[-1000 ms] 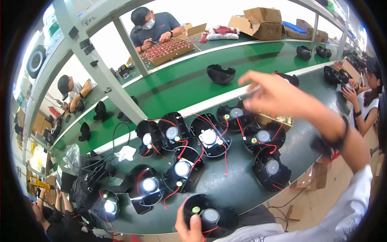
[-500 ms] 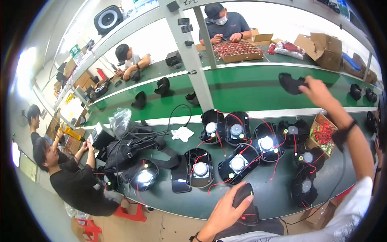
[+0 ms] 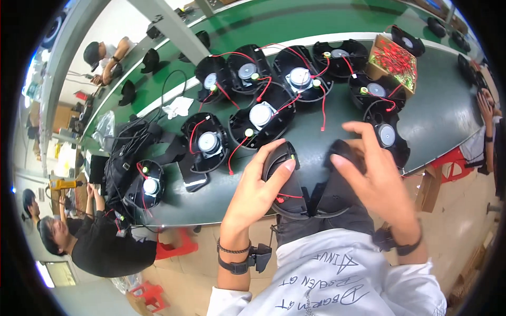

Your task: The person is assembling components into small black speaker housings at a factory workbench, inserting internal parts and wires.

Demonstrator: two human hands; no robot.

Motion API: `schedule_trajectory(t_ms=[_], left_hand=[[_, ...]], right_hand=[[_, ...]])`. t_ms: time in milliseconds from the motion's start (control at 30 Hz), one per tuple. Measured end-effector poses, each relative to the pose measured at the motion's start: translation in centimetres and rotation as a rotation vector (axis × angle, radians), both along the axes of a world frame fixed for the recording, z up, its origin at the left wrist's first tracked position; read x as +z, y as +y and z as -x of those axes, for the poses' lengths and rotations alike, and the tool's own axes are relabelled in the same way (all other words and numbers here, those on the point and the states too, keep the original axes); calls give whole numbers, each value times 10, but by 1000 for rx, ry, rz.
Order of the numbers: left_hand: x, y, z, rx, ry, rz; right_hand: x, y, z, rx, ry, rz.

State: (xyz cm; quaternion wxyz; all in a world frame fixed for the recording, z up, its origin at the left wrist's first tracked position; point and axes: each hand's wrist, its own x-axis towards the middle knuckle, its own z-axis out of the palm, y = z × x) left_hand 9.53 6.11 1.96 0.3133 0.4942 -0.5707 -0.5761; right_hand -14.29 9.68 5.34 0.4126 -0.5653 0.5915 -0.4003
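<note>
My left hand (image 3: pixel 252 190) is closed around a black speaker housing shell (image 3: pixel 291 184) at the table's near edge, thumb on its rim. Inside that shell a red wire shows. My right hand (image 3: pixel 378 181), a little blurred, grips a second black curved shell (image 3: pixel 337 181), thumb on top. Both shells are tilted, their lower ends close together in front of my body; whether they touch I cannot tell. Just beyond them lies an open housing with a round silver speaker (image 3: pixel 262 114) and red leads. Another housing with a speaker (image 3: pixel 387 135) lies right of my right hand.
Several more open black housings (image 3: pixel 340 54) are spread over the dark green table (image 3: pixel 316 118). A cardboard box (image 3: pixel 376 72) of red wires stands at the far right. Bags and black cables (image 3: pixel 124 158) lie left. Beyond runs a green conveyor (image 3: pixel 284 23). Co-workers (image 3: pixel 108 239) sit nearby.
My right hand has come back from over the conveyor, bringing its black shell beside the one in my left hand. The view has tilted down toward my body.
</note>
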Motion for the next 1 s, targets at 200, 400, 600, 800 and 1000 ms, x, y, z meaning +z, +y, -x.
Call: schedule_trajectory(t_ms=[200,400,600,800,1000], left_hand=[[-15,5,18,42,168,45],[-6,2,20,-39,154,8],[-4,-6,19,-59,72,7],[-11,-9,20,-91,76,70],[-11,-13,20,-130,48,154]], right_hand=[[-50,-2,-28,-23,-250,137],[-48,-16,-13,87,-494,-42],[-45,-16,-27,2,-343,119],[-52,-25,-27,-35,-472,-71],[-48,-22,-24,-27,-466,-144]])
